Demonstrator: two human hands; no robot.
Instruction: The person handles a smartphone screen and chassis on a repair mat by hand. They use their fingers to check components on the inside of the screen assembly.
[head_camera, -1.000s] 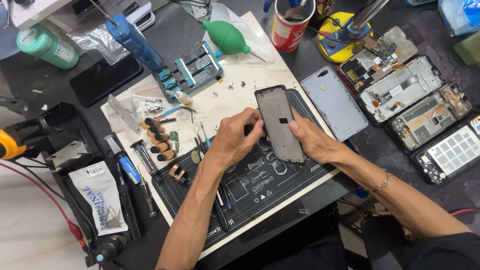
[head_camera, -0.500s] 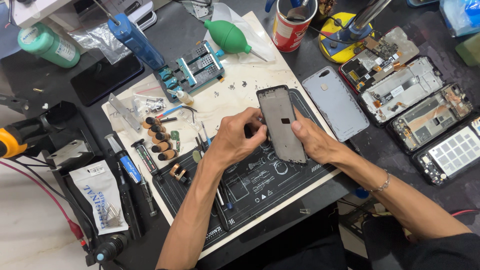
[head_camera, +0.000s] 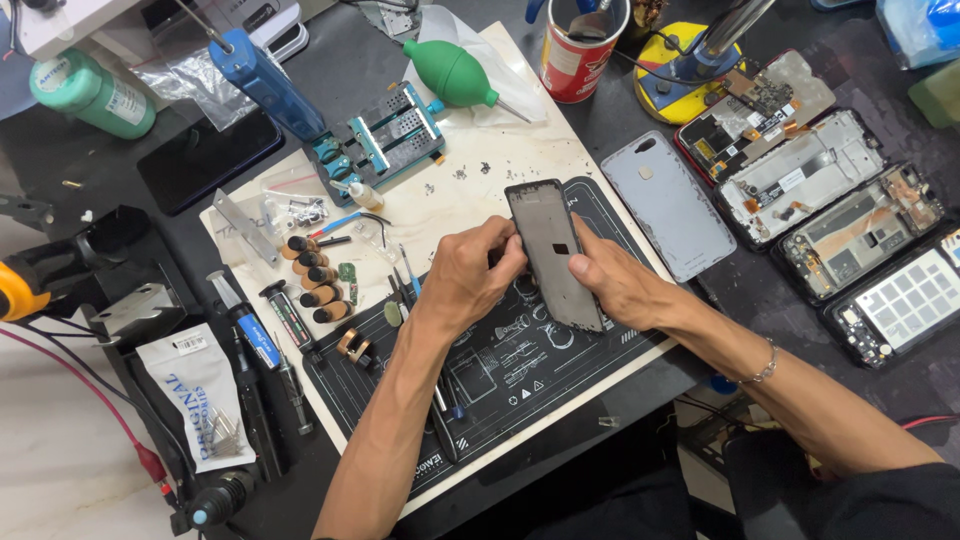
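Both hands are on a thin, dark grey rectangular phone frame panel (head_camera: 553, 255), held over the middle of the bench. Left hand (head_camera: 470, 280) is closed on the panel's left long edge, fingertips curled against it near mid-length. Right hand (head_camera: 612, 283) grips the right long edge, thumb laid across the upper face beside a small rectangular cut-out. Whether the near end rests on the black printed work mat (head_camera: 500, 370) or hangs just above it cannot be told; the far end lies over the cream silicone mat (head_camera: 470, 200).

Handling judgement: the panel looks light, flat and fairly stiff, yet thin enough to flex or crack if twisted. Its smooth face would likely be slippery. The long edges, as now held, appear the soundest grip; pressure near the cut-out seems unwise.

Surroundings: a pale grey phone back cover (head_camera: 672, 205) lies just right of the panel. Several opened phone chassis (head_camera: 800, 185) sit further right. A green rubber air blower (head_camera: 452, 72) and a red cup of tools (head_camera: 582, 48) stand at the far side. A blue board-holding jig (head_camera: 385, 135) lies far left, with brown-handled screwdriver bits (head_camera: 315, 280) to the left.
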